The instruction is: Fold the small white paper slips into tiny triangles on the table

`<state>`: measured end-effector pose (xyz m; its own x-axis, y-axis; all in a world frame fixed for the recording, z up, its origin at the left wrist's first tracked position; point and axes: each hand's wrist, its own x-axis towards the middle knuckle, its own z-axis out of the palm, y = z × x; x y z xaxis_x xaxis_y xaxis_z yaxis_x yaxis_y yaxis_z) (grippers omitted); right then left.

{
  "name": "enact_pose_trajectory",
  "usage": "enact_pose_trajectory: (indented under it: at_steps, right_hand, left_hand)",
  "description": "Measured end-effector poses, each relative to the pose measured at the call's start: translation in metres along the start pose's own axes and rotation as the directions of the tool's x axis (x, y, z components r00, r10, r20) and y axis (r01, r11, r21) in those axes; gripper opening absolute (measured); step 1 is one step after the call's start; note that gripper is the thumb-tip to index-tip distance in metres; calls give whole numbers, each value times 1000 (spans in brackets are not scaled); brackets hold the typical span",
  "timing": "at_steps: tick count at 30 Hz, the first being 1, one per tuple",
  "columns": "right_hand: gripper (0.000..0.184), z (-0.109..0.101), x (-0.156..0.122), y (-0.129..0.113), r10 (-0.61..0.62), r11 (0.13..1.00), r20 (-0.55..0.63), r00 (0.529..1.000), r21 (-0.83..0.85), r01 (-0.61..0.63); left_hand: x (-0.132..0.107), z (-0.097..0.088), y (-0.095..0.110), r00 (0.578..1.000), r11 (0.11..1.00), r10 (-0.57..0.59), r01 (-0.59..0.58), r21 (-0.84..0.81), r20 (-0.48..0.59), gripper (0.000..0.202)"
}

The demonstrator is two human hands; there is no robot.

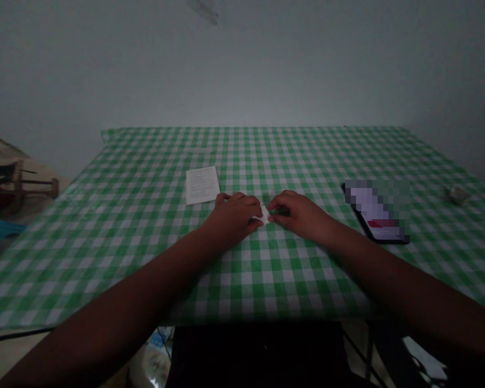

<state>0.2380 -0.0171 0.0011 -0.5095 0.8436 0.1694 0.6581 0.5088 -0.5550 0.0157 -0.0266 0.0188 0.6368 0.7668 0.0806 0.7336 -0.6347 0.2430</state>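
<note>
Over the middle of the checked tablecloth, my left hand (237,215) is closed with thumb and fingers on a small white piece of paper (265,215). My right hand (293,212) meets it from the other side, thumb and fingertips pinched at the paper's right edge. Most of the paper is hidden by my left fingers, so its full shape does not show. Just beyond my left hand lies a white printed sheet or booklet (202,185), flat on the cloth; its text is too small to read.
A phone (378,213) with a lit, partly blurred screen lies right of my right forearm. Farther right sits a small greyish object (457,195). The green-and-white tablecloth (299,285) reaches back to a plain wall (258,64). A blue plastic item (2,234) and wooden furniture (36,183) stand at left.
</note>
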Motion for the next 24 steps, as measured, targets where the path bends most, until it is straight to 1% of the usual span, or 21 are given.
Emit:
enact_pose_trajectory:
  at_steps: [5, 9, 12, 14, 16, 18, 20, 24]
  right_hand:
    - [14, -1, 0, 0, -28, 999, 7, 1000, 36, 28]
    - [9, 2, 2, 1, -68, 998, -27, 997, 17, 68]
    - [11, 4, 4, 4, -132, 991, -30, 991, -9, 132]
    - [12, 4, 5, 6, -188, 982, -25, 982, -15, 188]
    - [13, 3, 5, 9, -219, 975, -22, 976, -40, 218]
    - [14, 2, 4, 10, -237, 969, -2, 972, -70, 236]
    - [15, 0, 3, 11, -249, 964, 34, 968, -85, 251]
    - [18, -6, 1, 7, -232, 963, 109, 966, -116, 245]
  left_hand:
    - [-2, 0, -2, 1000, 1000, 13, -13, -7, 5, 17]
    - [-4, -1, -3, 999, 1000, 20, -19, -15, 34, 19]
    - [-5, -1, -5, 998, 999, 40, -39, -34, 42, 21]
    - [-5, 0, -6, 996, 996, 77, -75, -41, 41, 21]
    - [-5, 2, -8, 992, 992, 117, -115, -52, 37, 22]
    - [-5, 2, -8, 990, 989, 135, -132, -70, 34, 23]
    - [-5, 2, -8, 991, 988, 129, -126, -86, 34, 22]
    - [-6, -1, -7, 992, 989, 120, -116, -90, 43, 24]
